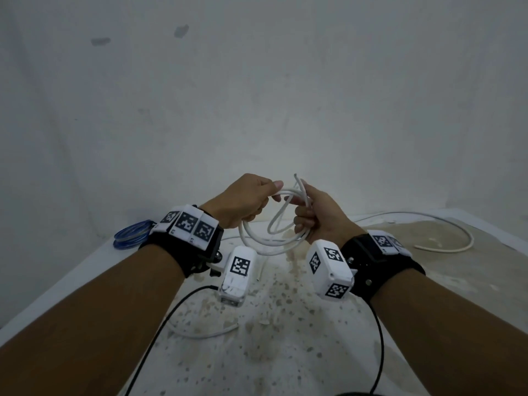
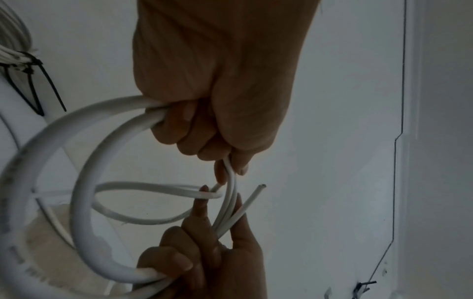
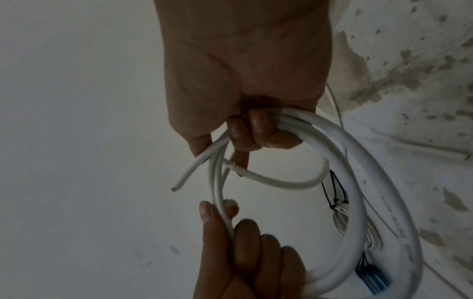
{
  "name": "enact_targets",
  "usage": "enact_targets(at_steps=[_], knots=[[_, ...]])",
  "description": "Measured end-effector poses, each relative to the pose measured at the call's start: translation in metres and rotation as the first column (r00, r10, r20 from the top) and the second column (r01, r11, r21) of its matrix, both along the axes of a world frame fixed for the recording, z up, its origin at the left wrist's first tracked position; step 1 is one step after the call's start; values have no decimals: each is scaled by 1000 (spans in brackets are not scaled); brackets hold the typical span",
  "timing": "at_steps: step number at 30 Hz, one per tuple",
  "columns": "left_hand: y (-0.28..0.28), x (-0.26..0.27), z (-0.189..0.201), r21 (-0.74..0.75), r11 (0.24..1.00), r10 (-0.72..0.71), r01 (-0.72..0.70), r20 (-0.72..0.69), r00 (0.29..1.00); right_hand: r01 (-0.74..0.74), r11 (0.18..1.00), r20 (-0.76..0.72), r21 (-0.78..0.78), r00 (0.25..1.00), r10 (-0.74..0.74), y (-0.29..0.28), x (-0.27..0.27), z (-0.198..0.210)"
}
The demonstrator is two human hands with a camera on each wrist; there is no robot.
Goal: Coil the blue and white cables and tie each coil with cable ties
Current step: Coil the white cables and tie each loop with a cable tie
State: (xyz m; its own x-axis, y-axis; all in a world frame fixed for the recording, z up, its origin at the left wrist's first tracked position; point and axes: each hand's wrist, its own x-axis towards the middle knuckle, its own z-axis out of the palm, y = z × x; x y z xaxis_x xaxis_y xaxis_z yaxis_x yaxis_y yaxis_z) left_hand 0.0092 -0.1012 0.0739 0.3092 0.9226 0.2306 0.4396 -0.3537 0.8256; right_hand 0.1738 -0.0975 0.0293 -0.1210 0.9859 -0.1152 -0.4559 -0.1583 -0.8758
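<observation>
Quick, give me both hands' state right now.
Left hand: closed, gripping the white cable coil.
Right hand: closed, gripping the same coil and its loose end.

The white cable (image 1: pixel 268 238) is hanging in a few loose loops above the desk, gripped at 10 o'clock of the coil and at 2 o'clock. Its cut end (image 1: pixel 295 175) is sticking up at 12 o'clock, and its tail is trailing across the desk toward 3 o'clock. The blue cable (image 1: pixel 132 234) is lying coiled at the desk's 9 o'clock edge.
</observation>
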Motion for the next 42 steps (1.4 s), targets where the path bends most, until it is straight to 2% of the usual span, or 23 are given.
enact_targets(at_steps=[3,6,9,11,14,19,23,25,27,28,29,30,31,32,33,34,35,36,38,39,40,41,42], knots=[[0,3,-3,68,997,45,-43,-25,999,131,989,57,64,989,-135,-2,-6,1],[-3,5,-7,153,985,99,-79,-129,987,220,962,111,162,965,-239,-3,-10,0],[-7,10,-8,136,989,90,-56,-260,962,240,938,189,252,938,-291,-3,-12,0],[-6,15,-8,236,970,133,-57,-319,938,226,930,235,290,925,-298,-5,-16,0],[-1,18,-7,395,912,231,-108,-280,932,237,931,240,279,921,-307,-6,-21,4],[3,18,-7,426,898,238,-112,-257,936,290,941,218,173,921,-323,-6,-19,12],[4,4,-5,454,871,264,-188,-110,958,425,905,110,29,898,-425,6,9,8],[4,-5,-1,447,869,258,-215,-38,965,415,910,96,6,905,-414,14,30,-7],[5,-8,3,414,882,230,-227,43,972,436,900,325,8,850,-415,25,46,-22],[6,-10,7,380,891,221,-249,116,968,440,897,528,-43,772,-353,17,50,-33],[7,-12,12,333,902,215,-275,205,955,429,900,808,70,506,-304,17,61,-47],[8,-15,18,294,910,211,-291,275,938,423,900,912,106,318,-257,16,71,-55],[10,-18,23,275,915,209,-297,307,928,378,920,943,108,253,-214,18,77,-63],[10,-20,26,276,916,205,-292,305,930,363,927,956,97,223,-188,18,80,-68],[10,-21,28,288,916,195,-280,292,936,372,927,960,47,238,-144,23,82,-74],[10,-20,28,301,915,184,-270,283,941,352,936,922,-3,363,-133,26,83,-80],[9,-18,28,308,915,177,-261,276,945,313,948,892,-60,442,-89,26,81,-76],[9,-15,27,315,915,170,-251,265,949,250,966,890,-62,451,-60,30,79,-77],[8,-10,26,332,918,150,-219,220,964,223,971,936,-88,353,4,30,74,-62],[7,-8,26,342,918,139,-199,191,972,225,974,972,13,226,-66,28,72,-50],[6,-8,26,353,919,125,-177,165,978,273,954,970,123,169,-173,24,68,-39],[5,-8,27,360,920,109,-155,144,983,296,923,949,245,120,-290,22,64,-25],[4,-8,26,364,922,93,-135,129,987,320,866,884,385,142,-445,18,58,-12]])
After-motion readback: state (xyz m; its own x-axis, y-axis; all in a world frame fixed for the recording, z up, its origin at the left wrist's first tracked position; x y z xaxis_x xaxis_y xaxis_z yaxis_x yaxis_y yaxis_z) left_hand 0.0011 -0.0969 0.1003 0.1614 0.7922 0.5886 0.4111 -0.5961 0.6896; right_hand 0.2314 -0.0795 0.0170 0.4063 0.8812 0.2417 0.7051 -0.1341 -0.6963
